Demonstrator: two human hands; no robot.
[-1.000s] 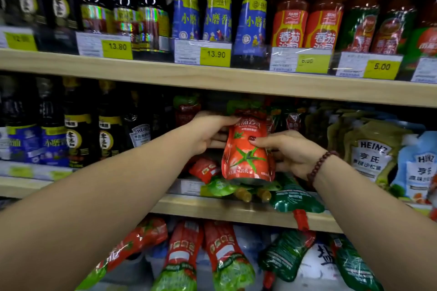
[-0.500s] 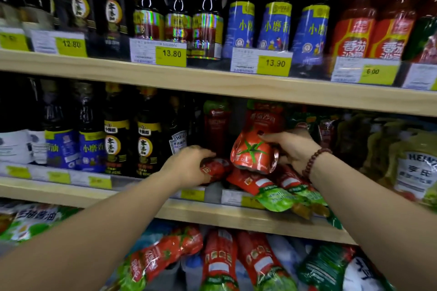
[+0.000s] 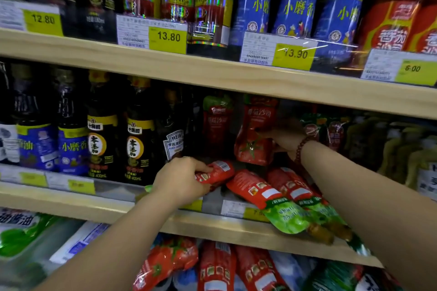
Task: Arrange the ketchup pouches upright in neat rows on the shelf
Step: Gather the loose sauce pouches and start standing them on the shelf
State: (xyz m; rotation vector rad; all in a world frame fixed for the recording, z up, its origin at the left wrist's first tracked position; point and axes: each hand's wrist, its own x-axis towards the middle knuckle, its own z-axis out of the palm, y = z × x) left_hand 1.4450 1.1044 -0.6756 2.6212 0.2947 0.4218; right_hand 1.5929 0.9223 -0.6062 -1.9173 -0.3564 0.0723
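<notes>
standing a ketchup pouch (image 3: 254,142) upright near the back of the middle shelf (image 3: 59,203): the right hand (image 3: 285,140) curls round its right side, holding it beside 1 standing pouch (image 3: 216,123). the left hand (image 3: 179,181) grips a fallen pouch (image 3: 218,172) near the front edge. 2 tipped pouches (image 3: 257,192) hang over that edge. good practice: seat the base flat and square to its neighbour before letting go.

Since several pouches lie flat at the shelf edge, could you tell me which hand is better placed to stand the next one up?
Left. The left hand grips the leftmost lying pouch, while the right hand is busy holding the upright pouch further back.
</notes>
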